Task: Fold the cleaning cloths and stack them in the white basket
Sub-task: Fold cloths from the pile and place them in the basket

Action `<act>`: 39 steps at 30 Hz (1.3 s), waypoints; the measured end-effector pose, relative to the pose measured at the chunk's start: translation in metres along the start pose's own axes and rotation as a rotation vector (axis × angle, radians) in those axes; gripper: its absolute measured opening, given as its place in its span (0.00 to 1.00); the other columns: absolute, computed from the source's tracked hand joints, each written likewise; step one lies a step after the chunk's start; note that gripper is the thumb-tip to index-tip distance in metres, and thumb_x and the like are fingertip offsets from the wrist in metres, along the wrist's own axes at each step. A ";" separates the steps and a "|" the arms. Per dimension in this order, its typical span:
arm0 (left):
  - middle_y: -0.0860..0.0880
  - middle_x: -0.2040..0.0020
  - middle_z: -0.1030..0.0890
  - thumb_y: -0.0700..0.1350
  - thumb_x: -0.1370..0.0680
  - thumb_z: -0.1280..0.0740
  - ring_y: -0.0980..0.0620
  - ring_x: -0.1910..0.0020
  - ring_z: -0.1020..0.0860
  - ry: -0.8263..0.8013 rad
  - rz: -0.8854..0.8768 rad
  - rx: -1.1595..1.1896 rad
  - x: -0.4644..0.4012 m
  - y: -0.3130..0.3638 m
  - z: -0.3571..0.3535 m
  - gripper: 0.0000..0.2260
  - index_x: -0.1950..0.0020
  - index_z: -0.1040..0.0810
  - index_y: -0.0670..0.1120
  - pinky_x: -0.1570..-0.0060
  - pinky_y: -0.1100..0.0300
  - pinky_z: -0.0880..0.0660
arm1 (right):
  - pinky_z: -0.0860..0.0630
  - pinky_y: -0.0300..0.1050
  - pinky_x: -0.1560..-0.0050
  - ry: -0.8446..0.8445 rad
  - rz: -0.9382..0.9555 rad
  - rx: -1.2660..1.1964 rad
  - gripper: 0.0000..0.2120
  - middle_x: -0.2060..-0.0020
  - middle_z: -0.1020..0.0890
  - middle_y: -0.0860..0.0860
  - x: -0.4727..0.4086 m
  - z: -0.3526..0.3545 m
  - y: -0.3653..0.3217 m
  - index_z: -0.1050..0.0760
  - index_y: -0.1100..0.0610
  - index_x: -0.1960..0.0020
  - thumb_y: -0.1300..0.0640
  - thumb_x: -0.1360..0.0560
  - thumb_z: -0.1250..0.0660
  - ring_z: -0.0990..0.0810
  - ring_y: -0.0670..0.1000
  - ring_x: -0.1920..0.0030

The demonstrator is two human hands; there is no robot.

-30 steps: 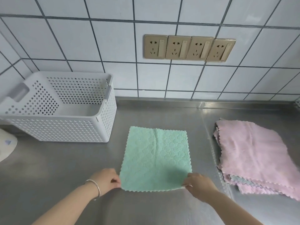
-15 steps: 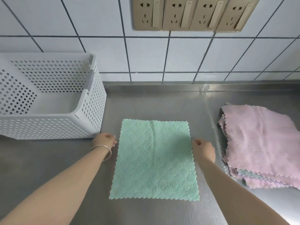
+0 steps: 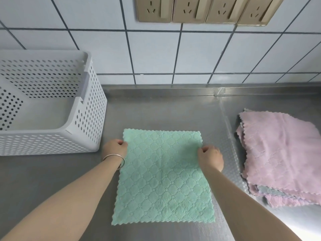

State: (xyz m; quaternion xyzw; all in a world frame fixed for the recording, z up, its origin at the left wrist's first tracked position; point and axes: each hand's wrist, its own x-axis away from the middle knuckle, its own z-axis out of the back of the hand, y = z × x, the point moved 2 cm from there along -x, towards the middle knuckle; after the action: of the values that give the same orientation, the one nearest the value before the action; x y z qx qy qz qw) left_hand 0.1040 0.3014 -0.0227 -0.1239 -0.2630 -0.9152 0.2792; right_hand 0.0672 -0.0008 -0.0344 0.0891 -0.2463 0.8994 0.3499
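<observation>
Green cloth lies flat on the steel counter, long axis running near to far, its far edge slightly narrower. Left hand pinches the far left corner; right hand pinches the far right edge. Pink cloth pile sits well apart to the right. White basket stands far left, just beside the left hand. Tiled wall behind carries sockets.
</observation>
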 end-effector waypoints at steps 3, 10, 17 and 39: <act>0.45 0.54 0.18 0.47 0.24 0.36 0.43 0.55 0.22 0.051 0.012 0.076 -0.002 -0.002 0.002 0.09 0.49 0.20 0.46 0.56 0.58 0.27 | 0.27 0.49 0.51 0.094 0.012 0.005 0.10 0.47 0.27 0.55 0.010 0.007 -0.006 0.27 0.57 0.47 0.61 0.28 0.39 0.27 0.55 0.49; 0.49 0.35 0.27 0.45 0.24 0.40 0.46 0.35 0.30 0.039 -0.704 -0.108 0.046 0.024 -0.025 0.18 0.34 0.28 0.47 0.35 0.52 0.33 | 0.22 0.46 0.50 0.228 0.873 0.023 0.15 0.47 0.21 0.49 0.069 -0.026 -0.054 0.24 0.55 0.44 0.62 0.29 0.41 0.22 0.50 0.48; 0.50 0.25 0.39 0.58 0.22 0.54 0.48 0.26 0.46 -0.014 -0.785 -0.564 0.052 -0.003 -0.066 0.26 0.27 0.39 0.48 0.30 0.48 0.53 | 0.45 0.49 0.33 -0.037 0.806 0.339 0.23 0.30 0.32 0.48 0.082 -0.066 -0.034 0.33 0.51 0.30 0.46 0.20 0.52 0.34 0.51 0.29; 0.52 0.29 0.34 0.54 0.22 0.51 0.46 0.30 0.38 -0.016 -0.756 -0.551 0.122 -0.056 -0.051 0.24 0.34 0.27 0.45 0.32 0.48 0.53 | 0.52 0.50 0.31 0.025 0.698 0.366 0.27 0.32 0.29 0.51 0.148 -0.046 0.025 0.31 0.60 0.33 0.51 0.29 0.48 0.57 0.51 0.24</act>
State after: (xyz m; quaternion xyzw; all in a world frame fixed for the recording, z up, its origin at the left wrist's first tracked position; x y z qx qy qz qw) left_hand -0.0311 0.2582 -0.0426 -0.0959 -0.0390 -0.9875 -0.1191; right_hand -0.0588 0.0931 -0.0340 0.0498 -0.0931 0.9944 0.0043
